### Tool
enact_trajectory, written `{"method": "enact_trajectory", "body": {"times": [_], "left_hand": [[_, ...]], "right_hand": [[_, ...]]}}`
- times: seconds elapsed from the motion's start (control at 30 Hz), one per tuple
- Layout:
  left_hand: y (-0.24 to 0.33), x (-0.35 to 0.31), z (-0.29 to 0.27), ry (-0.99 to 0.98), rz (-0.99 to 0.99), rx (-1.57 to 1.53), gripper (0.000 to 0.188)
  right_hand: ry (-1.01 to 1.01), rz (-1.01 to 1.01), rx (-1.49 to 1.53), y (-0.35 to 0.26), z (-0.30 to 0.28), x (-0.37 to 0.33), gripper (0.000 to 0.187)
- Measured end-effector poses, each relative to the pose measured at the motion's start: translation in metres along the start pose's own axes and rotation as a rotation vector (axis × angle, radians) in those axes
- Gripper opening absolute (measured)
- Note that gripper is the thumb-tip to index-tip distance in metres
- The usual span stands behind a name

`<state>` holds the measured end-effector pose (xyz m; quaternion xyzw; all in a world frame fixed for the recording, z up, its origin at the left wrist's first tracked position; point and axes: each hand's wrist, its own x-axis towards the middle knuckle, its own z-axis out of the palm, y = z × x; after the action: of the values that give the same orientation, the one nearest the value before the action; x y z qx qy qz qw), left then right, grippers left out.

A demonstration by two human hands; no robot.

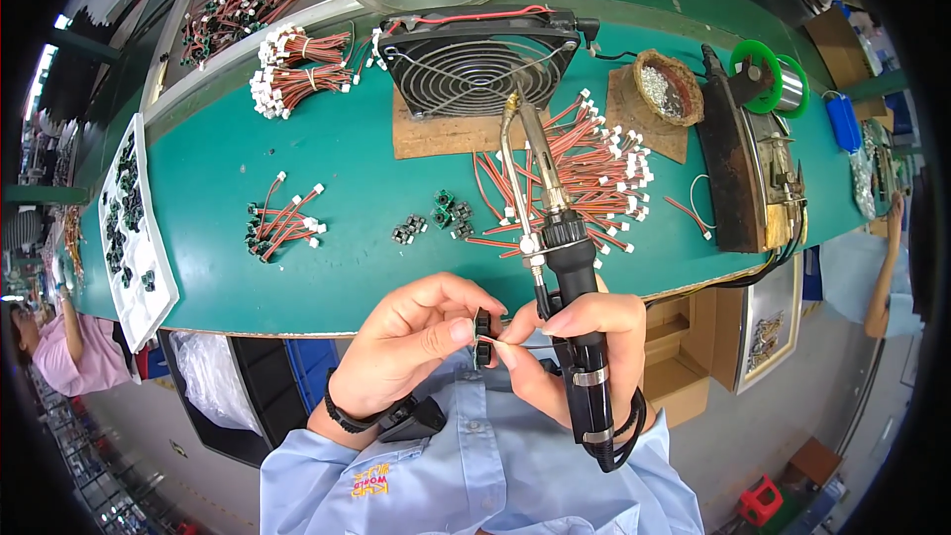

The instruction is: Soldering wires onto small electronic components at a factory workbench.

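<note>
My left hand (401, 342), closed at the fingertips, pinches a small dark circuit board (482, 339) with black parts on it, in front of my chest. My right hand (609, 342) is wrapped round the black handle of a soldering iron (573, 267). A thin metal tube runs along the iron, and its tip points away from me, in front of the fan. My right thumb and forefinger come close to the board, where a short thin wire shows; I cannot tell which fingers hold it. Beyond my hands lie small black components (451, 213) in a loose group.
Red-and-black wire leads (604, 173) with white connectors are spread right of the iron. A black fan (480, 64) stands behind. Left are wired pieces (285, 220), bundled leads (297, 74) and a white tray (134, 238). Right are a solder spool (778, 84), a bowl (666, 89) and an iron stand (738, 159).
</note>
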<state>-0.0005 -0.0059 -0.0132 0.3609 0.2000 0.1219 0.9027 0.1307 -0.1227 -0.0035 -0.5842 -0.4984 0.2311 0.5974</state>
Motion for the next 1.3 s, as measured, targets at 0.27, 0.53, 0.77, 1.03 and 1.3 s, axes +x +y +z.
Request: {"method": "enact_trajectory", "body": {"times": [0.27, 0.53, 0.77, 1.03, 1.3], "left_hand": [[-0.001, 0.001, 0.0, 0.005, -0.008, -0.003, 0.023], [-0.003, 0.003, 0.001, 0.014, 0.007, 0.024, 0.022], [-0.002, 0.004, 0.002, 0.019, 0.003, 0.029, 0.022], [-0.003, 0.004, 0.004, 0.036, 0.016, 0.029, 0.022], [-0.003, 0.003, 0.004, 0.049, 0.016, 0.052, 0.022]], "right_hand": [[-0.015, 0.014, 0.016, 0.002, -0.003, -0.001, 0.046], [-0.016, 0.004, 0.004, 0.002, -0.004, 0.0, 0.046], [-0.006, -0.008, -0.012, 0.004, -0.004, 0.0, 0.045], [0.007, -0.044, -0.044, 0.004, -0.007, 0.003, 0.046], [0.008, -0.005, -0.018, 0.004, -0.008, 0.002, 0.046]]}}
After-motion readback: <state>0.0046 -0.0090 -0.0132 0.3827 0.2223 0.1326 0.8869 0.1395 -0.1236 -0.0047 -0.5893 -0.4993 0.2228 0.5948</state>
